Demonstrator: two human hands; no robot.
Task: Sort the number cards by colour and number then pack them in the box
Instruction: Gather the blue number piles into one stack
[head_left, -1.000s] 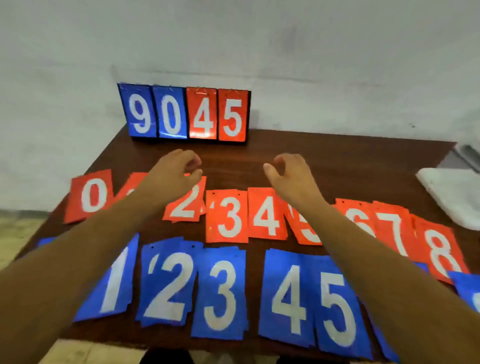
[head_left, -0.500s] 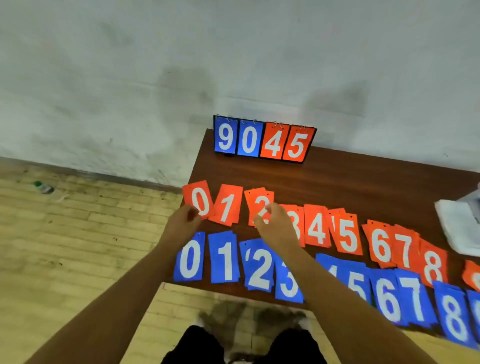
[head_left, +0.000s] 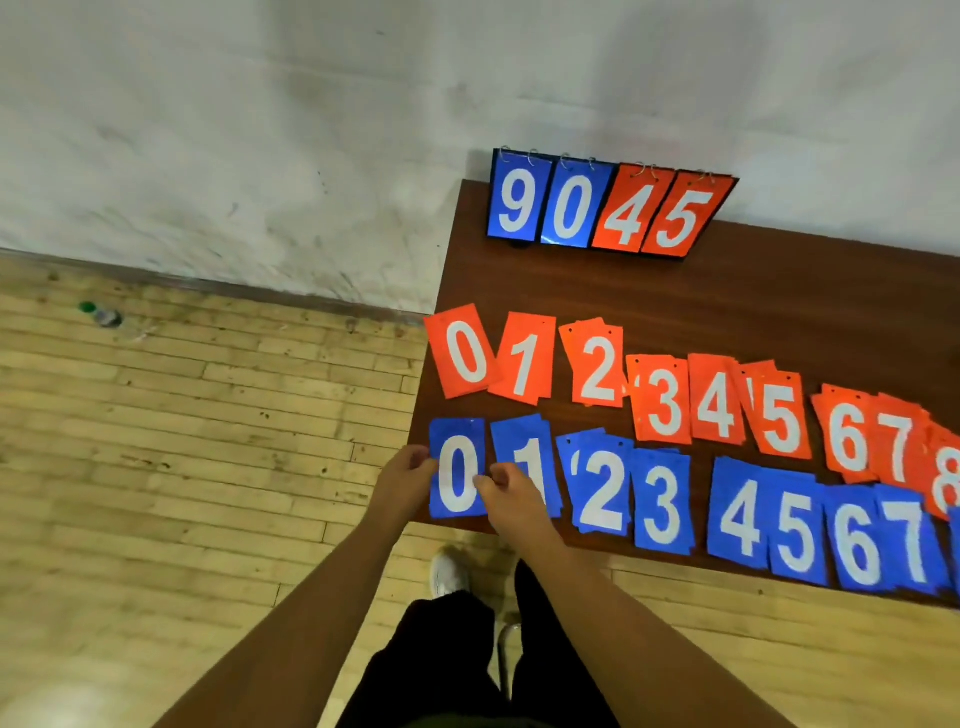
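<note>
Far left, we see a small bottle (head_left: 101, 314) lying on the wooden floor (head_left: 208, 441) near the foot of the wall. At the table's (head_left: 779, 301) near left corner, the left hand (head_left: 408, 475) has its fingers curled against the left edge of the blue 0 card (head_left: 457, 467). We cannot tell whether it actually pinches the card or only touches it. The card lies flat at the start of the near row, directly in front of the red 0 card (head_left: 462, 351).

The right hand (head_left: 511, 488) meets the same card on its right edge, thumb and fingers bunched together there. It lies over the lower part of the blue 1 card (head_left: 522, 441), and we cannot make out its grip either. Below the hands, a white shoe (head_left: 449, 574) shows on the floor.

At the back edge, against the wall, a scoreboard (head_left: 613, 208) stands upright reading 9 and 0 in blue, 4 and 5 in red. From the hands rightward, the blue cards (head_left: 743, 514) run 2 to 7 along the near edge, overlapping. Behind them, the red cards (head_left: 665, 397) run 1 to 8, the last cut off by the frame.
</note>
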